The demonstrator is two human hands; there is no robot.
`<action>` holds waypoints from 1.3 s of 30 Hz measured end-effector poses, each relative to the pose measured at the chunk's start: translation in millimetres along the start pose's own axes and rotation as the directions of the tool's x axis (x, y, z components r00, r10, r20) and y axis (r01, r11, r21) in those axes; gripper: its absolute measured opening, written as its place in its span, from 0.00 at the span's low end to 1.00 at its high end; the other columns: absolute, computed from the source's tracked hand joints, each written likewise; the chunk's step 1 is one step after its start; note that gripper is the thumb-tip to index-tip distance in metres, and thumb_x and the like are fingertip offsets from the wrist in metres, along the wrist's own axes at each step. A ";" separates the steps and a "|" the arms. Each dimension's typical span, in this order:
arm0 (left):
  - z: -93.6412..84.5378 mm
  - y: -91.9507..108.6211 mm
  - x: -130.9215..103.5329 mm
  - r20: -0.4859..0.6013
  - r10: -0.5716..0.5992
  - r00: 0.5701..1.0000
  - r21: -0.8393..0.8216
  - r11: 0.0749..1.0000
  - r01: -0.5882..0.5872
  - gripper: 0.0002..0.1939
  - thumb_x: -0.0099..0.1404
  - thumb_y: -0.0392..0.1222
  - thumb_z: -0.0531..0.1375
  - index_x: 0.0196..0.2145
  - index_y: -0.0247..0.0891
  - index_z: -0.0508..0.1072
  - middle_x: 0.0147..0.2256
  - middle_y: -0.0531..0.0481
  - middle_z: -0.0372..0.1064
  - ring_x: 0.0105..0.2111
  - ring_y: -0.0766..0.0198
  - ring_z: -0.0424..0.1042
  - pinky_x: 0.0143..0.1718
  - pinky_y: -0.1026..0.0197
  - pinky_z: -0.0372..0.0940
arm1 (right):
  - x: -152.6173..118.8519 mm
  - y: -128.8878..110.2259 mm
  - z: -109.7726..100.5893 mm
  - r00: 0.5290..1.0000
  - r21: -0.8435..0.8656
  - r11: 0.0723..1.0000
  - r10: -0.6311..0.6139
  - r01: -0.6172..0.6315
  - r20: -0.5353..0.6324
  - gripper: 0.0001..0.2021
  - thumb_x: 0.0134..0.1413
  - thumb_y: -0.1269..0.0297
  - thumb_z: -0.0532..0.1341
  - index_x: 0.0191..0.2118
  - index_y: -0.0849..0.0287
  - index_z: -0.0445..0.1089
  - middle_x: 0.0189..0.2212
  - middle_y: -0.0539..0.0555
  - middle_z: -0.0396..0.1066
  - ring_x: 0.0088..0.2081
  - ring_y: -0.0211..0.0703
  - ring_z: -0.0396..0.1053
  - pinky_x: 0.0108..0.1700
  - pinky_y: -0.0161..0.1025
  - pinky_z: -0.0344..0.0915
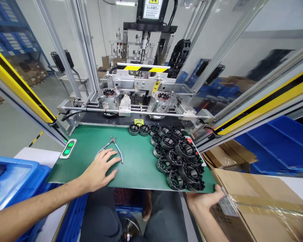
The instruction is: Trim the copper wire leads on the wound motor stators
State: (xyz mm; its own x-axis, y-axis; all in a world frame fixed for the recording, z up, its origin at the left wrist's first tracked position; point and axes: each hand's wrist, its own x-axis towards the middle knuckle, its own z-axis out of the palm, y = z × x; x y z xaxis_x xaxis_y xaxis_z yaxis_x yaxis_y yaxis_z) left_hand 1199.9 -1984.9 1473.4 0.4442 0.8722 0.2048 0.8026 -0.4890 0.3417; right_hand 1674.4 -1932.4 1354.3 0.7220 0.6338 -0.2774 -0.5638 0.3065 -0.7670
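Note:
My left hand (102, 169) lies on the green tabletop (136, 168) with its fingers spread, its fingertips touching or just over the handles of the pliers (113, 143). The pliers' jaws point away and their blue-grey handles are apart. At the front right edge is my right hand (204, 198), thumb raised by the corner and the other fingers hidden under the table. Beside it, several black-and-silver ring-shaped parts (175, 157) stand grouped on the right side, some stacked. Two more rings (138, 129) sit at the back edge.
Behind the table stands a machine with two metal fixtures (109, 101) holding copper-wound parts. A green-lit button box (68, 149) is at left. Blue trays (12, 181) stand left; a cardboard box (262, 198) is at right. Yellow-black posts flank the table.

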 end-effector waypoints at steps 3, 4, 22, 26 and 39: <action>0.7 -0.1 -0.3 0.002 -0.002 1.000 0.003 1.000 0.002 0.20 0.81 0.45 0.59 0.67 0.48 0.74 0.70 0.43 0.70 0.74 0.41 0.63 0.77 0.26 0.60 | -1.2 0.7 0.4 1.000 0.012 1.000 -0.021 0.021 -0.019 0.30 0.36 0.42 0.70 0.47 0.50 0.82 0.56 0.54 0.85 0.50 0.53 0.83 0.30 0.42 0.82; 0.8 -0.2 -0.4 0.006 0.000 1.000 0.004 1.000 0.000 0.20 0.82 0.45 0.59 0.68 0.48 0.74 0.70 0.43 0.70 0.74 0.41 0.63 0.77 0.26 0.60 | -1.4 0.9 0.4 1.000 0.004 1.000 -0.020 0.020 -0.021 0.28 0.36 0.42 0.70 0.45 0.50 0.82 0.54 0.55 0.85 0.49 0.54 0.83 0.29 0.43 0.81; 3.0 0.1 -1.3 0.006 -0.003 1.000 0.013 1.000 0.003 0.21 0.81 0.44 0.59 0.68 0.44 0.72 0.72 0.40 0.68 0.76 0.40 0.61 0.75 0.29 0.66 | -0.6 -0.1 1.1 0.999 -0.100 0.995 -0.032 0.028 -0.036 0.20 0.38 0.38 0.65 0.34 0.45 0.73 0.39 0.55 0.85 0.45 0.61 0.84 0.31 0.53 0.82; 2.7 -0.1 -1.7 0.011 -0.006 1.000 0.013 1.000 0.006 0.20 0.81 0.44 0.61 0.67 0.43 0.71 0.73 0.39 0.67 0.77 0.41 0.60 0.75 0.31 0.66 | -5.2 -2.2 4.1 0.998 -0.088 0.995 -0.047 0.044 -0.030 0.20 0.37 0.39 0.67 0.34 0.46 0.72 0.39 0.55 0.85 0.46 0.62 0.83 0.32 0.55 0.82; 1.7 -0.1 -1.0 0.010 -0.012 1.000 0.000 1.000 0.012 0.22 0.80 0.45 0.61 0.68 0.44 0.72 0.73 0.40 0.68 0.76 0.40 0.62 0.75 0.31 0.66 | -2.4 -2.0 4.1 0.998 -0.074 0.996 -0.056 0.055 -0.018 0.24 0.34 0.40 0.68 0.37 0.49 0.74 0.42 0.57 0.84 0.46 0.59 0.83 0.33 0.50 0.81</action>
State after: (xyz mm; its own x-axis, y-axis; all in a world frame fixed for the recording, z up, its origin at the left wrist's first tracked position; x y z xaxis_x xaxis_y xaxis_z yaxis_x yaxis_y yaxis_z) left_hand 1200.1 -1985.6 1471.5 0.4384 0.8783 0.1910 0.8080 -0.4781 0.3444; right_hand 1672.1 -1931.6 1358.8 0.7598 0.6026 -0.2442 -0.4921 0.2874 -0.8218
